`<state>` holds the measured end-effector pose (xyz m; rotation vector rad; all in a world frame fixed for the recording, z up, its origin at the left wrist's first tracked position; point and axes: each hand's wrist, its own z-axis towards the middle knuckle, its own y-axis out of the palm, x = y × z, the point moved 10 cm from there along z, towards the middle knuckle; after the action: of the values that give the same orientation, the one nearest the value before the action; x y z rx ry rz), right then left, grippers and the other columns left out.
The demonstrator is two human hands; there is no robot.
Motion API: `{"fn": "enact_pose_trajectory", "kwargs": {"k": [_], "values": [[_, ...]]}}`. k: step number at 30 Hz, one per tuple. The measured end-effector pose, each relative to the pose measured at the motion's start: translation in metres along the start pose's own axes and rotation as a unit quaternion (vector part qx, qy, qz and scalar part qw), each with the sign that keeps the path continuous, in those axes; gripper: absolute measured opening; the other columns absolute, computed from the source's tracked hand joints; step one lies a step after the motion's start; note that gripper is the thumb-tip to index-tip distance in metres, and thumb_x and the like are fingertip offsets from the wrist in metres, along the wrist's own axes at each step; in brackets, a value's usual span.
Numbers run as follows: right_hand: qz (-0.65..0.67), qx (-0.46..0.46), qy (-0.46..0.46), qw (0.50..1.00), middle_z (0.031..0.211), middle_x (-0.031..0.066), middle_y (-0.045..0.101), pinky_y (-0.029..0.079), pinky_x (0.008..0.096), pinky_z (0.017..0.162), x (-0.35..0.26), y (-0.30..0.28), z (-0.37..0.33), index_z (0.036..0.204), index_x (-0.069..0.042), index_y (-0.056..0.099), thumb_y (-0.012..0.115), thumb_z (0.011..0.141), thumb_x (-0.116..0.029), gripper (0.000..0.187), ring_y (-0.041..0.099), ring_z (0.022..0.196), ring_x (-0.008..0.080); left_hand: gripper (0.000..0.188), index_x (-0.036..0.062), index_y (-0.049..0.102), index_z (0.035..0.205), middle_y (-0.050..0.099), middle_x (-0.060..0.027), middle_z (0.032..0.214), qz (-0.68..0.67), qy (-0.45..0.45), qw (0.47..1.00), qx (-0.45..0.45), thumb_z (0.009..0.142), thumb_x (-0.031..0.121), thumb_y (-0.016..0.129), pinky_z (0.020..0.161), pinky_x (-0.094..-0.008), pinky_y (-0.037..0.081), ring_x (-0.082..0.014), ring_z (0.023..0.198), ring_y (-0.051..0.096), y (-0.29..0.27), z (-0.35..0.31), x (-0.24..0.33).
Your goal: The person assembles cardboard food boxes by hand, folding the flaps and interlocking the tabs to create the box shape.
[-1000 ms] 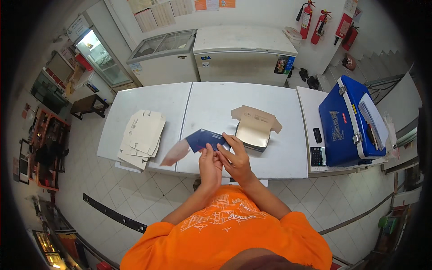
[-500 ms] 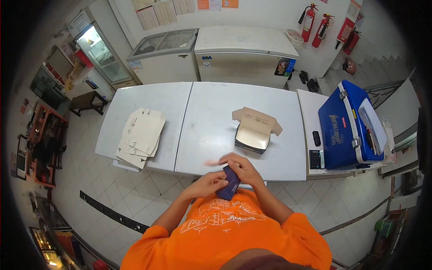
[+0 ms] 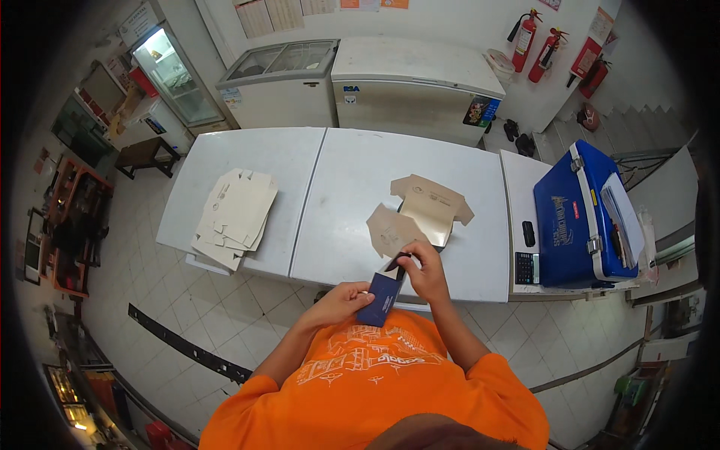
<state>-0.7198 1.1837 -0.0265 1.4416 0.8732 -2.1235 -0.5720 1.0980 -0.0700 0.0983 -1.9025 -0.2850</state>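
Observation:
Near the table's front edge, against my orange shirt, I hold a dark blue folding carton (image 3: pixel 381 295) with a brown cardboard flap (image 3: pixel 395 231) standing up from its far end. My left hand (image 3: pixel 341 306) is closed on the carton's left side, thumb on top. Fingers of my right hand (image 3: pixel 424 274) pinch a dark edge at its upper right corner. Just beyond stands an open cardboard box (image 3: pixel 430 214), shiny gold inside, its brown lid raised; the held carton's flap hides part of it. On the left of the table lies a stack of flat cardboard blanks (image 3: pixel 238 210).
The white table (image 3: pixel 341 202) has a seam down its middle. To the right are a blue cooler box (image 3: pixel 562 217), a calculator (image 3: pixel 526 268) and a small black object (image 3: pixel 529 234). Chest freezers (image 3: pixel 412 94) stand behind the table.
The brown flap has swung up and out from the held carton. My right hand has moved a little right and now pinches its edge, while my left hand keeps its hold.

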Motion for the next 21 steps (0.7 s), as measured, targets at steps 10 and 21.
{"fn": "enact_pose_trajectory", "kwargs": {"k": [10,21], "values": [[-0.061,-0.185,-0.025,0.981,0.138,0.0201,0.053,0.045,0.0420,0.101,-0.032,0.041,-0.001,0.109,-0.005,0.064,0.068,0.088,-0.015,0.024,0.054,0.123,0.0363,0.038,-0.0031,0.054,0.133,0.070,-0.0063,0.109,-0.101,-0.011,0.994,-0.037,0.099,0.013,0.062,0.085,-0.0230,0.053,-0.0080,0.095,0.065,0.005,0.003,0.000],[-0.018,-0.307,-0.027,0.951,0.138,0.0182,0.054,0.043,0.0427,0.104,-0.040,0.044,-0.006,0.105,-0.009,0.069,0.063,0.091,-0.011,0.016,0.055,0.120,0.0360,0.060,-0.0030,0.031,0.150,0.071,-0.0110,0.101,-0.099,0.024,0.991,0.092,0.097,0.003,0.060,0.079,-0.0248,0.055,-0.0124,0.087,0.068,-0.001,0.024,0.014]]}}
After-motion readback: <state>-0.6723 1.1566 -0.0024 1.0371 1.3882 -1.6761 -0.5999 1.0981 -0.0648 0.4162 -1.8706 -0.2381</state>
